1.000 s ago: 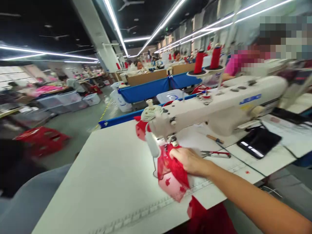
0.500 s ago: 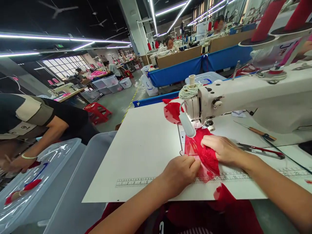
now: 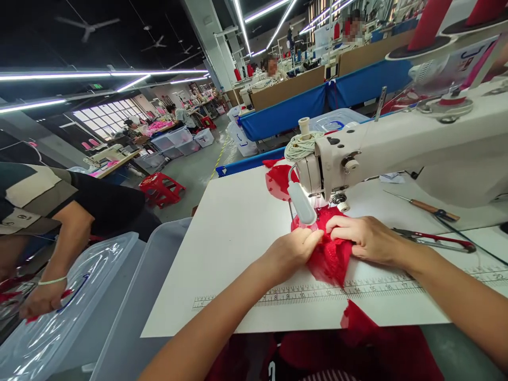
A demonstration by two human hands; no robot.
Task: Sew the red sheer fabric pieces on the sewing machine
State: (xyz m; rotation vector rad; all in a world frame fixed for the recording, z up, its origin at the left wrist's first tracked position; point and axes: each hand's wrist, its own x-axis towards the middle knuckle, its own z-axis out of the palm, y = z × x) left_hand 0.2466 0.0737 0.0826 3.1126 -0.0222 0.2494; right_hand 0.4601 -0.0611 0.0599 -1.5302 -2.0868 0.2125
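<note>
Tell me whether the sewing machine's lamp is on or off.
On: the lamp glows white and brightly lights the left hand and red fabric beneath.
</note>
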